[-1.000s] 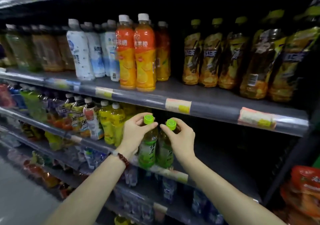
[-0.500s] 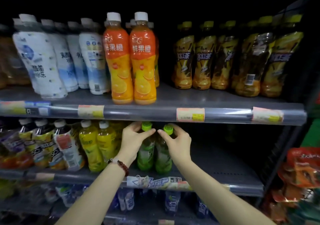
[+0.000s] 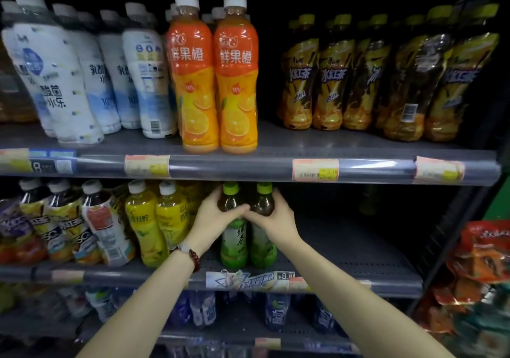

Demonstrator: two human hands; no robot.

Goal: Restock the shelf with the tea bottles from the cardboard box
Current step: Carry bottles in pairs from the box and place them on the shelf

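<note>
Two green tea bottles with green caps stand side by side on the middle shelf (image 3: 345, 272), near its front edge. My left hand (image 3: 214, 215) wraps the shoulder of the left green tea bottle (image 3: 234, 240). My right hand (image 3: 277, 215) wraps the shoulder of the right green tea bottle (image 3: 263, 243). Both bottles are upright with their bases on the shelf. The cardboard box is out of view.
Yellow lemon-tea bottles (image 3: 157, 219) stand just left of my left hand. The shelf to the right of the green bottles is bare and dark. Orange juice bottles (image 3: 215, 81) sit on the shelf above, whose front rail (image 3: 248, 168) hangs just over the green caps. Snack bags (image 3: 480, 269) hang at right.
Both hands slid from the caps down to the bottles' shoulders, and the two bottles moved further back onto the shelf. The view came closer to the shelf.
</note>
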